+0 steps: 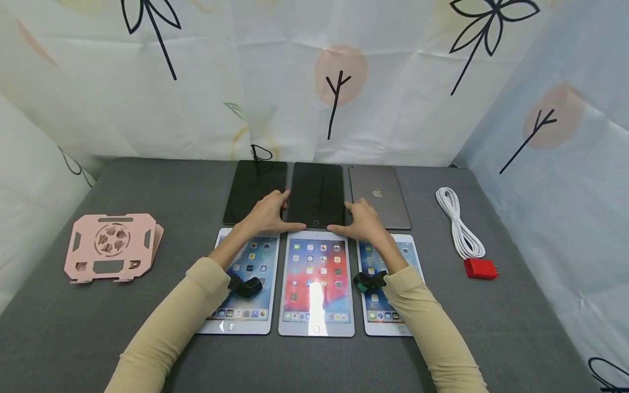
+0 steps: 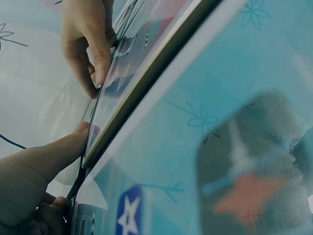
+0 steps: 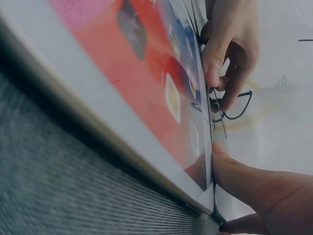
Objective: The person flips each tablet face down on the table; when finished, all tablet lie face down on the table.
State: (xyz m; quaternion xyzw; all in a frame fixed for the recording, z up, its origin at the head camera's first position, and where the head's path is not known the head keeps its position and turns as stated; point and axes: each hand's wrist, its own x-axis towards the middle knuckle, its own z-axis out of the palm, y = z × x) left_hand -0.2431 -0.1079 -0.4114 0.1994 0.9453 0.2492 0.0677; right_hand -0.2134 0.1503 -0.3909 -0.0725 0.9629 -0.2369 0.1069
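My left hand (image 1: 267,214) and right hand (image 1: 365,221) hold the middle black tablet (image 1: 316,188) at its near corners. Each thumb lies along the near edge, while the fingers bend against the sides. In the left wrist view the left thumb (image 2: 68,142) shows close to the tablet edges, and in the right wrist view the right thumb (image 3: 234,171) does. Left of it lies another black tablet (image 1: 248,188), partly behind the left hand. To the right a grey tablet (image 1: 385,202) rests back up. Just in front sits a white tablet (image 1: 316,284) with its screen lit.
Two more lit white tablets, one left (image 1: 260,303) and one right (image 1: 388,327), lie under the forearms. A pink stand (image 1: 110,245) sits far left. On the right are a coiled white cable (image 1: 462,226) and a red charger (image 1: 480,268). A patterned curtain (image 1: 280,82) borders the grey table's back.
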